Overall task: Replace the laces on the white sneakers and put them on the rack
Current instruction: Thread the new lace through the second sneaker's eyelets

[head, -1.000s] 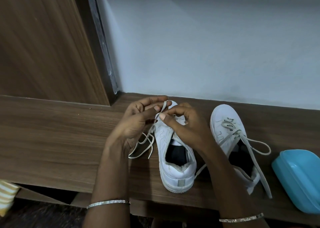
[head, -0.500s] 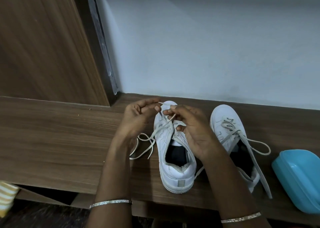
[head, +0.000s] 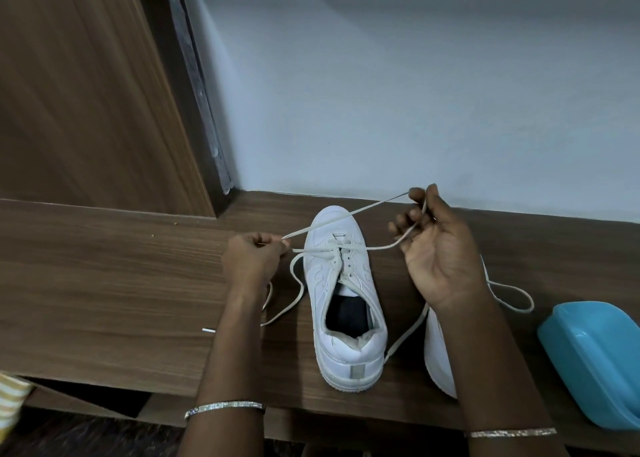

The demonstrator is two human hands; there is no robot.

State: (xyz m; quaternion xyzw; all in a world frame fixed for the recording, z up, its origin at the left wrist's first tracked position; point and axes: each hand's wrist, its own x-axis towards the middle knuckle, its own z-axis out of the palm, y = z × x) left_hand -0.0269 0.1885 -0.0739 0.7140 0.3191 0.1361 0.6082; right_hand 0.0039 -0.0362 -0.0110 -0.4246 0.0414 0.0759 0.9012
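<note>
surface: wooden shelf [head: 104, 283] | on it: white sneaker [head: 349, 321], second sneaker [head: 438, 352] beside it, blue tub [head: 595, 359] at right

Both forearms were bare. A slim, sparkling silver bangle [head: 225, 407] circled the wrist of the left hand [head: 252, 262], just past the front edge of the wooden shelf [head: 104, 283]. A thinner glittering band [head: 509, 433] ringed the wrist of the right hand [head: 443, 259], also just past that edge.

Matt wood-grain shelf [head: 104, 283], glossy plastic tub [head: 595, 359]

A white leather sneaker [head: 349, 318] stands at lower middle, toe up, its flat white lace [head: 346, 214] pulled wide. The other white sneaker [head: 438, 352] peeks out right.
</note>
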